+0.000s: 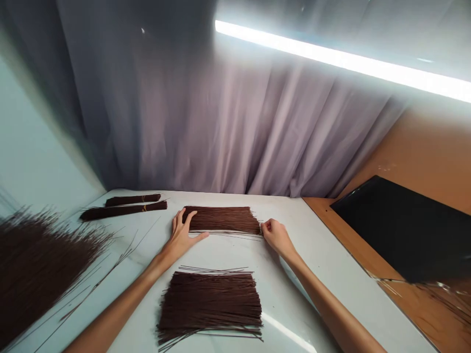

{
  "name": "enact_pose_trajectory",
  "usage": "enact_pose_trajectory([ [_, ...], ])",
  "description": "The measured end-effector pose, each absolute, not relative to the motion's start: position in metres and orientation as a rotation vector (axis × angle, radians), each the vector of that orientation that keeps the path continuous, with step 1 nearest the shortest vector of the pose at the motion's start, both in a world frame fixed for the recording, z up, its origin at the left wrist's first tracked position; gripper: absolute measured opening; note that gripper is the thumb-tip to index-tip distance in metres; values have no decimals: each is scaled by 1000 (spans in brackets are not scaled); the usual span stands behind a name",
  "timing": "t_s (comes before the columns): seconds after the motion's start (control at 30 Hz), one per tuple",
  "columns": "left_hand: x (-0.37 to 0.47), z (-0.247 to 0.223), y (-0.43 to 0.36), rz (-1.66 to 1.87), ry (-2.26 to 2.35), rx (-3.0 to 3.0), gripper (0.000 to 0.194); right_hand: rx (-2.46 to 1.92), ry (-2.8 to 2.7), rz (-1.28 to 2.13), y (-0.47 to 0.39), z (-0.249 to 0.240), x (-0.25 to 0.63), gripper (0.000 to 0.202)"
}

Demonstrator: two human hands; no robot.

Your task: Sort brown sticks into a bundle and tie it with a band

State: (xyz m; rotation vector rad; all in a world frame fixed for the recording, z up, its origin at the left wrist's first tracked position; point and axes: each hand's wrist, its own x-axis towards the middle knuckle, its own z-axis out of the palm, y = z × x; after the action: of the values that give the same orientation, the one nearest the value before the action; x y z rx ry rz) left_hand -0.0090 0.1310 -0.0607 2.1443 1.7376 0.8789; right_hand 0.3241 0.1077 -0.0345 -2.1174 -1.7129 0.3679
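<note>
A flat layer of thin dark-brown sticks point(224, 219), which look like incense sticks, lies crosswise on the white table. My left hand point(182, 233) rests at its left end, fingers spread over the tips and thumb stretched along the near edge. At the right end, my right hand point(275, 235) has its fingers curled and pinched together against the stick ends. Whether a stick is between those fingertips is too small to tell. Nearer to me lies a second, thicker pile of the same sticks point(213, 301), with a few strays along its edges.
Two tied bundles point(125, 211) of brown sticks lie at the back left. A large mass of sticks point(40, 269) fills the left side, with loose ones beside it. On the right, a black panel point(405, 230) stands by a wooden surface point(346, 235). Grey curtains point(206, 122) hang behind.
</note>
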Motion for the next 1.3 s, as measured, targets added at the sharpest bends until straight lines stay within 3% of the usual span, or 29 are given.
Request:
enact_pose_trajectory([
  [0.13,-7,-44,129,872,1660,2147,73,-1962,-1744,321,97,-21,317,26],
  [0.3,0,0,108,495,1177,2232,22,-1460,-2215,724,75,2,289,13],
  [0.4,11,15,91,206,926,2182,23,-1246,-2418,957,65,2,270,10],
  [0.53,22,14,79,102,879,2143,21,-1205,-2503,989,60,-4,264,6],
  [0.77,23,13,79,108,890,2141,16,-1251,-2550,786,54,6,273,6],
  [0.9,27,19,72,91,909,2206,15,-1367,-2416,460,66,8,273,6],
  [1.03,31,28,63,115,933,2301,10,-1509,-2214,77,97,-6,271,12],
  [1.2,28,35,61,122,952,2341,14,-1474,-2290,-153,123,-29,263,7],
  [1.3,25,36,65,170,924,2298,19,-1422,-2356,-268,122,-34,258,18],
])
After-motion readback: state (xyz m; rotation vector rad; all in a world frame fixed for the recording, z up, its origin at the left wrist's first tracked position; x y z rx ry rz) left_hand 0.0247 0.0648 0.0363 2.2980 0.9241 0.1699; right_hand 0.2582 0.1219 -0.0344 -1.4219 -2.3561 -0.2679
